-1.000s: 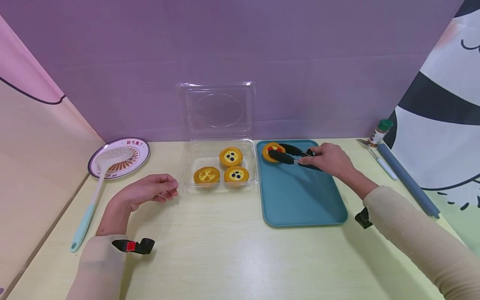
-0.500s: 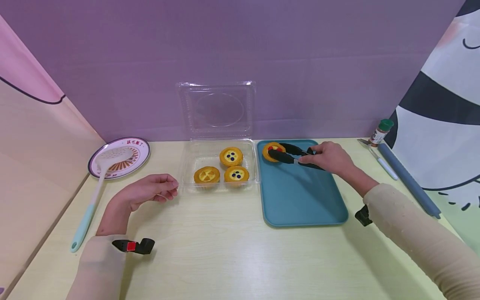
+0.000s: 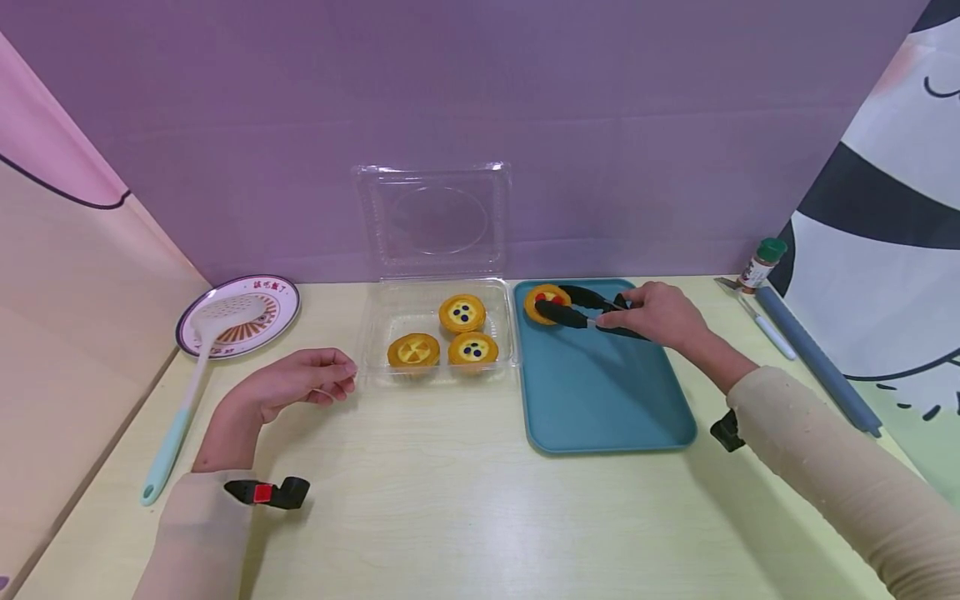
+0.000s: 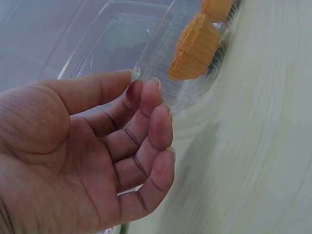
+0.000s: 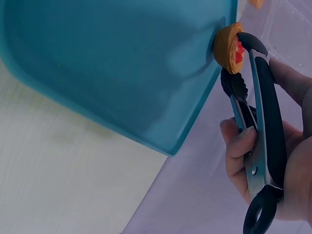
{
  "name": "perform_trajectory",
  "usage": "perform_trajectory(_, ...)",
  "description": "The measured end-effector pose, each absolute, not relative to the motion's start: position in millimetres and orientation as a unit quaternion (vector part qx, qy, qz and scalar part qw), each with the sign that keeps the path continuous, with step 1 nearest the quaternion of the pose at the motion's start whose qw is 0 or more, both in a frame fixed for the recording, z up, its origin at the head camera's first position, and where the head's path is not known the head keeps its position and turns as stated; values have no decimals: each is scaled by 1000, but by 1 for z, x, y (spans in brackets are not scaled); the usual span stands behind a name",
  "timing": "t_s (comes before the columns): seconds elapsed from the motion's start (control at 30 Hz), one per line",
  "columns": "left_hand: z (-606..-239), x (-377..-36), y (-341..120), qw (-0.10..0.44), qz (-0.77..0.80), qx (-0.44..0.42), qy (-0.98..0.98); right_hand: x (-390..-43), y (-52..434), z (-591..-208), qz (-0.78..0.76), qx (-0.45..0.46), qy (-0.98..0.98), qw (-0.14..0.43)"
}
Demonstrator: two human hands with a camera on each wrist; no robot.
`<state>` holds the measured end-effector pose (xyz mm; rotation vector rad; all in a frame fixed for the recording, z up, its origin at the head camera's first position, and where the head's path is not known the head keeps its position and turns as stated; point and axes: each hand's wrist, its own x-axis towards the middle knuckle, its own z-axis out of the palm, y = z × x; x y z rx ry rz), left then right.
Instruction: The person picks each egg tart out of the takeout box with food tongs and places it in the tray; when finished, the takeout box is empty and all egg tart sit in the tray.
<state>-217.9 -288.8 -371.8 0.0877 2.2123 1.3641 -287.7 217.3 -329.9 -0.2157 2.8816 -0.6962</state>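
Note:
My right hand (image 3: 658,315) grips black tongs (image 3: 581,309) over the far left corner of a teal tray (image 3: 607,392). The tong tips close on a red-topped tart (image 3: 545,300) that sits on the tray. In the right wrist view the tongs (image 5: 258,126) clamp the tart (image 5: 229,46) at the tray's (image 5: 122,68) corner. My left hand (image 3: 300,382) rests on the table, fingers loosely curled and holding nothing, just left of a clear plastic box (image 3: 375,350). Three tarts (image 3: 461,314) lie in the box. The left wrist view shows the left hand (image 4: 92,156) beside the box wall (image 4: 161,63).
A patterned plate (image 3: 277,304) carries a slotted spatula (image 3: 197,367) at the far left. The box lid (image 3: 433,218) stands upright against the purple backdrop. A spice bottle (image 3: 761,264), a pen (image 3: 767,328) and a grey rod (image 3: 813,358) lie at the right edge.
Almost nothing differs; my right hand and the tongs have shifted very slightly while still clamping the red-topped tart. The left hand has stayed still.

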Motion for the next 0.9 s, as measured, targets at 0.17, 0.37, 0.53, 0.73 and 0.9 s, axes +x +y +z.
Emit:
perform_trajectory(0.17,-372,-218,-289,267,505,33,820,-288,217,-331,-223,-77,969,73)
perform_trajectory(0.37,-372,-218,-289,267,506,33,820,-289,215,-330,-212,-80,972,64)
perform_trajectory(0.53,-372,-218,-289,266,507,34,819,-289,215,-329,-202,-82,974,62)
perform_trajectory(0.73,-371,-218,-289,266,509,36,818,-289,216,-330,-202,-83,974,63)
perform_trajectory(0.9,-372,-218,-289,267,509,35,817,-288,215,-333,-200,-82,974,63)
